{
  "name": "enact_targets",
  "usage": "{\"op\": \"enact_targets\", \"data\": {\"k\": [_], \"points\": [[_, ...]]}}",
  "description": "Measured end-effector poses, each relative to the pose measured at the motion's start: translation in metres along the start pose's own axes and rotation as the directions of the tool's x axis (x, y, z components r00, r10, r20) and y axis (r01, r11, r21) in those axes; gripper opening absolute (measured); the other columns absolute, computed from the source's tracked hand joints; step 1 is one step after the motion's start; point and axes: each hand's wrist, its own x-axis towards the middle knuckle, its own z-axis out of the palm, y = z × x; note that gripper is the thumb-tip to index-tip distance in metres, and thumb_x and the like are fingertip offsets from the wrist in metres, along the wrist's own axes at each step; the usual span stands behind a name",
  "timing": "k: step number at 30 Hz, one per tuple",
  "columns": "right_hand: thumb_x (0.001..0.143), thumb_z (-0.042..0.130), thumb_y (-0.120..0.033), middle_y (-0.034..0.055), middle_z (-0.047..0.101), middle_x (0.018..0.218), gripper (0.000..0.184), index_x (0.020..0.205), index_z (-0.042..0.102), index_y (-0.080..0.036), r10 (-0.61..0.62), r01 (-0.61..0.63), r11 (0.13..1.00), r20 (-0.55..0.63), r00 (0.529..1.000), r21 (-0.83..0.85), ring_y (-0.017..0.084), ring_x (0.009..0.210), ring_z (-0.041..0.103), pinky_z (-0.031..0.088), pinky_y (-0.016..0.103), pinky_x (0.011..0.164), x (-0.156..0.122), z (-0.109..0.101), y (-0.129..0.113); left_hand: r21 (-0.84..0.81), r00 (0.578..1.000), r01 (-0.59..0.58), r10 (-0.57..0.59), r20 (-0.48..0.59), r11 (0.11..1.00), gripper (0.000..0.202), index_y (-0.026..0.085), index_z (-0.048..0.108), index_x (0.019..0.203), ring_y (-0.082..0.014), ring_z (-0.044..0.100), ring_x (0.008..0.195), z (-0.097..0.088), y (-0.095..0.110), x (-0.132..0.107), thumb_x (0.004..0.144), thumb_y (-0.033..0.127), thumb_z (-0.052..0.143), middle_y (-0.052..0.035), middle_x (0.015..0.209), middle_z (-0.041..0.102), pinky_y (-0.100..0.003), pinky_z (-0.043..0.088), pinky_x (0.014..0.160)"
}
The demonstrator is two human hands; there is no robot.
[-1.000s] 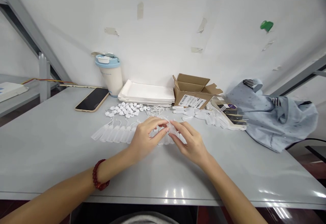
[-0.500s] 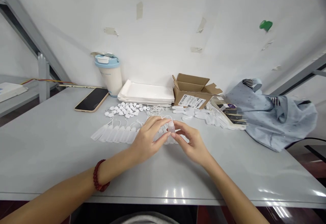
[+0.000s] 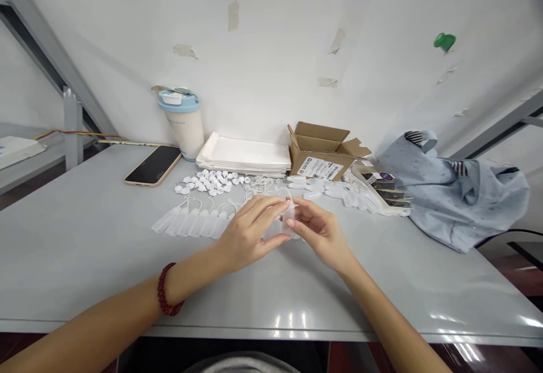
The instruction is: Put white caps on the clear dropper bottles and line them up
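My left hand (image 3: 247, 233) and my right hand (image 3: 319, 231) meet over the middle of the grey table (image 3: 85, 248), both pinching one small clear plastic bottle (image 3: 289, 215) held upright between the fingertips. A red bead bracelet sits on my left wrist. Just behind my left hand lies a row of similar clear bottles (image 3: 190, 223) side by side. Farther back is a pile of small white caps (image 3: 210, 182) and a tangle of thin white loops (image 3: 263, 183). More loose clear bottles (image 3: 331, 189) lie behind my right hand.
A phone (image 3: 153, 166) lies face up at the back left beside a blue-lidded cup (image 3: 181, 124). A stack of white trays (image 3: 244, 155), an open cardboard box (image 3: 324, 149) and a light blue cloth bag (image 3: 453, 192) stand along the wall.
Both hands lifted the small bottle off the row and turned it upright between the fingertips; my right hand drew slightly nearer to me and my left fingers closed around it.
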Motion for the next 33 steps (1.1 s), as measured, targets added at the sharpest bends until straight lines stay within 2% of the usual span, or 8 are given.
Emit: {"op": "enact_targets", "data": {"k": [8,15,20,25,27,29,31,33], "points": [[0.082,0.067,-0.031,0.0032,0.068,0.085,0.025,0.104,0.064,-0.021,0.045,-0.046,0.998,0.031,0.999,0.035,0.016,0.078,0.063,0.051,0.031,0.073,0.000,-0.002,-0.004,0.028,0.998,0.055,-0.055,0.021,0.998,0.052,0.011,0.048,0.124,-0.0253,0.057,0.103,0.001,0.000,-0.002,0.080,0.026,0.071,-0.0157,0.111,0.060,-0.041,0.050,0.088],[0.080,0.068,-0.033,0.0030,0.068,0.081,0.025,0.102,0.064,-0.020,0.069,-0.071,0.997,0.042,0.997,0.042,0.016,0.075,0.064,0.052,0.031,0.070,0.000,-0.002,-0.006,0.015,1.000,0.001,-0.001,-0.009,1.000,0.051,0.013,0.048,0.126,-0.0265,0.056,0.111,0.002,0.002,-0.002,0.080,0.022,0.071,-0.0158,0.118,0.062,-0.044,0.048,0.094],[0.080,0.067,-0.035,0.0033,0.067,0.080,0.023,0.095,0.067,-0.019,0.086,-0.084,0.995,0.048,0.995,-0.056,0.015,0.071,0.062,0.049,0.029,0.065,0.003,-0.007,-0.010,0.014,1.000,-0.019,0.019,-0.009,1.000,0.048,0.013,0.052,0.122,-0.0264,0.058,0.106,0.003,0.001,-0.001,0.079,0.023,0.072,-0.0148,0.113,0.065,-0.044,0.050,0.089],[0.078,0.067,-0.037,-0.0006,0.062,0.065,0.022,0.087,0.067,-0.017,0.114,-0.109,0.989,0.050,0.992,-0.098,0.011,0.057,0.056,0.047,0.025,0.056,0.005,-0.010,-0.013,0.017,0.999,-0.013,0.012,0.049,1.000,0.045,0.014,0.053,0.120,-0.0263,0.057,0.108,0.003,0.002,-0.002,0.080,0.021,0.071,-0.0129,0.114,0.065,-0.043,0.050,0.090],[0.077,0.066,-0.037,-0.0019,0.059,0.059,0.022,0.083,0.066,-0.016,0.141,-0.139,0.982,0.002,0.990,-0.126,0.011,0.052,0.054,0.046,0.025,0.053,0.007,-0.014,-0.013,0.029,0.996,0.005,-0.007,0.087,1.000,0.046,0.015,0.051,0.123,-0.0263,0.055,0.110,0.003,0.002,-0.003,0.081,0.021,0.069,-0.0122,0.116,0.065,-0.043,0.049,0.091],[0.075,0.065,-0.036,-0.0026,0.057,0.055,0.021,0.078,0.065,-0.016,0.158,-0.174,0.969,-0.102,0.982,-0.173,0.011,0.049,0.053,0.045,0.025,0.052,0.010,-0.022,-0.014,0.043,0.994,0.037,-0.041,0.106,0.998,0.048,0.015,0.048,0.127,-0.0262,0.054,0.111,0.002,0.003,-0.004,0.083,0.021,0.067,-0.0122,0.116,0.064,-0.043,0.048,0.093],[0.073,0.064,-0.035,-0.0025,0.057,0.053,0.019,0.074,0.064,-0.016,0.179,-0.227,0.944,-0.208,0.962,-0.238,0.012,0.048,0.053,0.045,0.025,0.052,0.013,-0.032,-0.014,0.055,0.992,0.074,-0.079,0.094,0.996,0.048,0.015,0.046,0.129,-0.0257,0.054,0.111,0.000,0.003,-0.004,0.085,0.019,0.064,-0.0120,0.114,0.064,-0.043,0.048,0.093],[0.071,0.063,-0.032,-0.0019,0.057,0.051,0.017,0.070,0.064,-0.015,0.234,-0.308,0.899,-0.253,0.939,-0.310,0.012,0.048,0.054,0.044,0.025,0.052,0.016,-0.043,-0.013,0.060,0.992,0.099,-0.103,0.072,0.993,0.045,0.017,0.046,0.128,-0.0249,0.054,0.110,-0.001,0.003,-0.004,0.086,0.016,0.061,-0.0110,0.112,0.064,-0.043,0.047,0.093]]}}
